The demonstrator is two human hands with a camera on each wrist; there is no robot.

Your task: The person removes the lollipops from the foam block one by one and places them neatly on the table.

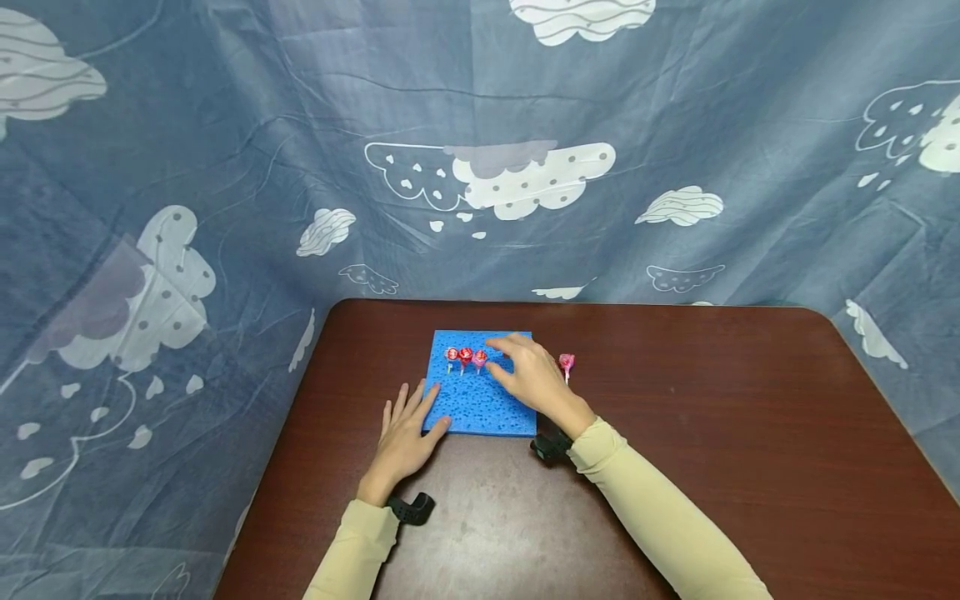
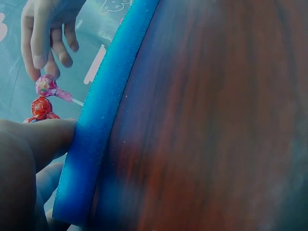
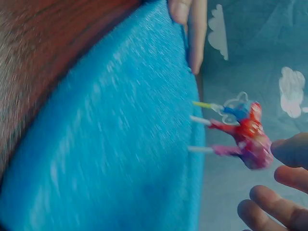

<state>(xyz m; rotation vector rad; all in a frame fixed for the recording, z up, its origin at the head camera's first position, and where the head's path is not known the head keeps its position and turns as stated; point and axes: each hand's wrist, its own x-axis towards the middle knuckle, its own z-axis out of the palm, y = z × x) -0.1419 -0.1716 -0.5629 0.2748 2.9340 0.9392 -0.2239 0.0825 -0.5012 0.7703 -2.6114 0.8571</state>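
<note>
Three wrapped lollipops stand in a row with their sticks in a blue foam board (image 1: 480,408). One is red with a blue wrapper tail and a yellow stick (image 1: 452,354), the middle one is red (image 1: 466,355), and the right one is a pink lollipop (image 3: 255,153). My right hand (image 1: 531,371) hovers over the board, fingers loosely spread beside the pink lollipop's head; nothing is gripped, and whether a fingertip touches it I cannot tell. At the board's left edge, my left hand (image 1: 405,437) rests with fingers extended and thumb on its near corner.
Another pink lollipop (image 1: 567,363) is just right of the board, partly behind my right hand. Brown wooden table (image 1: 712,433) surrounds the board. A blue cloth with cloud prints (image 1: 480,100) hangs behind and at the sides. Each wrist wears a black strap with a device.
</note>
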